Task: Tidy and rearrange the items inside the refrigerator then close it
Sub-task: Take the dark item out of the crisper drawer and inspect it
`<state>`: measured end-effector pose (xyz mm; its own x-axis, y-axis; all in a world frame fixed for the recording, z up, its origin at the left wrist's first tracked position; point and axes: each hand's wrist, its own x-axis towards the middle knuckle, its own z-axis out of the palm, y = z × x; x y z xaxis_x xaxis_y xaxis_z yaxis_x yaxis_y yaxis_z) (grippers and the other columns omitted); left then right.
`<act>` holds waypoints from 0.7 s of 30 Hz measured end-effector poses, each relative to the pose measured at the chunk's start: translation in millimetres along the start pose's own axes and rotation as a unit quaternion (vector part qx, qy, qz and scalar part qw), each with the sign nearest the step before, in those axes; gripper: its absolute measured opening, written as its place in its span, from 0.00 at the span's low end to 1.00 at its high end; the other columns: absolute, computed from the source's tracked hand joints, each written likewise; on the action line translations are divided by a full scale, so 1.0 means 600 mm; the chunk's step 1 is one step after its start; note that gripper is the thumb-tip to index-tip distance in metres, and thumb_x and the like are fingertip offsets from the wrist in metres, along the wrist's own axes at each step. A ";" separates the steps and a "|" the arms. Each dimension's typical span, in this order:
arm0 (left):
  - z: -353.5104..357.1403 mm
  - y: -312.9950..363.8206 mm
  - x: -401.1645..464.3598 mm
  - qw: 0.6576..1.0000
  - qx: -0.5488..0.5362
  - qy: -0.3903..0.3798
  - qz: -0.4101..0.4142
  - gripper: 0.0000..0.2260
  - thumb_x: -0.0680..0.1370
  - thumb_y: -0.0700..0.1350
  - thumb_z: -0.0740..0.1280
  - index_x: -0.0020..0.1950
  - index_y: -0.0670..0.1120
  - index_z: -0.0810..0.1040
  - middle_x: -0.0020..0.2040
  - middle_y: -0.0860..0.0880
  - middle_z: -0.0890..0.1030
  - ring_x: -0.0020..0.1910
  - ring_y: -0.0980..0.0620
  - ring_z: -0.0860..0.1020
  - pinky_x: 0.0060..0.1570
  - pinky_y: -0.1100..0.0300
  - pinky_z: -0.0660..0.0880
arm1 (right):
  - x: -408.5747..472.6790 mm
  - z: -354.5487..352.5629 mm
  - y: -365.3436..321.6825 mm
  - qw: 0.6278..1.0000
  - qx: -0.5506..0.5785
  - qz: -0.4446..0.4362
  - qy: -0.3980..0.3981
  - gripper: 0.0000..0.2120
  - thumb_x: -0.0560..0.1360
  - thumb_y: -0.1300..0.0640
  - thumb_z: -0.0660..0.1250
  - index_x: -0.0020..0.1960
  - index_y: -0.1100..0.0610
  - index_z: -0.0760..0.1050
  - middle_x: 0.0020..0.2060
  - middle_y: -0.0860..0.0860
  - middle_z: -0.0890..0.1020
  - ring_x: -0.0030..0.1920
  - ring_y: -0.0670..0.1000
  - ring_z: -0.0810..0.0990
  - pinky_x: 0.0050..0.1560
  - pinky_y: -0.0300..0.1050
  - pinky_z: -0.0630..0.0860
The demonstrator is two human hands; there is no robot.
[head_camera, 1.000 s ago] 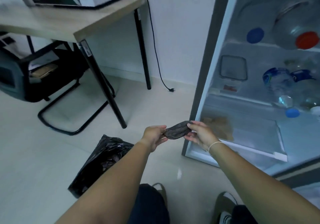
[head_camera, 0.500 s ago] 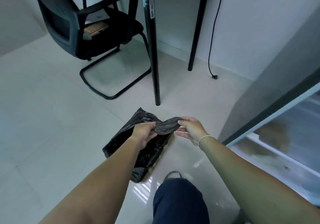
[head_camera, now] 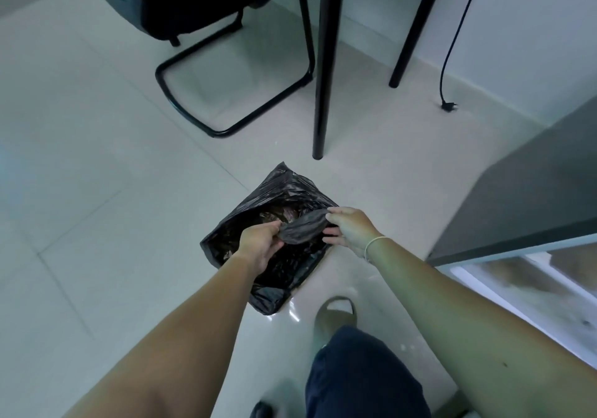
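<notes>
A dark, flat, wrinkled item (head_camera: 302, 227) is held between both hands right above an open black plastic bag (head_camera: 284, 275) lying on the floor. My left hand (head_camera: 260, 243) pinches its left end. My right hand (head_camera: 349, 228) pinches its right end, with the lower fingers stretched out under it. The refrigerator (head_camera: 529, 198) stands at the right edge; only its grey side and a stained lower shelf (head_camera: 546, 285) show.
A black table leg (head_camera: 323, 62) stands just beyond the bag, with a second leg (head_camera: 416, 26) and a loose power cord (head_camera: 449, 105) near the wall. A black chair (head_camera: 206, 7) sits at the upper left. My foot in a sandal (head_camera: 336, 316) is beside the bag.
Both hands carried the dark item away from the refrigerator's lower shelf, leftward and down to just over the black bag. The view swung from the refrigerator interior to the floor.
</notes>
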<state>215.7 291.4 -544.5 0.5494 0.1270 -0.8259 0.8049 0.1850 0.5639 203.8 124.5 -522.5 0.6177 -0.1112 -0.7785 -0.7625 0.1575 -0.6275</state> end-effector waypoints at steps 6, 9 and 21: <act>-0.022 -0.007 0.029 0.998 -0.021 0.061 0.003 0.10 0.77 0.36 0.62 0.37 0.44 0.72 0.41 0.46 0.76 0.35 0.54 0.72 0.40 0.64 0.72 | 0.019 0.013 0.004 0.997 -0.074 -0.008 0.012 0.18 0.77 0.60 0.63 0.67 0.59 0.71 0.64 0.61 0.75 0.58 0.57 0.77 0.55 0.52 0.77; -0.030 -0.006 0.039 0.997 0.005 0.080 0.002 0.11 0.78 0.37 0.61 0.35 0.44 0.70 0.36 0.48 0.72 0.35 0.54 0.71 0.44 0.60 0.72 | 0.022 0.003 0.003 0.995 -0.093 -0.019 0.030 0.18 0.76 0.59 0.64 0.65 0.58 0.73 0.62 0.60 0.77 0.56 0.56 0.77 0.57 0.52 0.78; 0.031 0.027 -0.046 0.990 0.120 -0.018 0.066 0.16 0.74 0.37 0.60 0.30 0.49 0.59 0.29 0.48 0.61 0.28 0.50 0.59 0.31 0.56 0.58 | -0.059 -0.054 -0.016 0.987 -0.127 -0.064 0.071 0.15 0.76 0.58 0.64 0.62 0.57 0.76 0.51 0.54 0.78 0.50 0.52 0.75 0.49 0.47 0.74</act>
<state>217.8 273.0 -512.4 0.6573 0.0995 -0.7471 0.7535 -0.0690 0.6538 182.9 94.9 -489.0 0.6929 -0.2534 -0.6750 -0.7146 -0.1165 -0.6898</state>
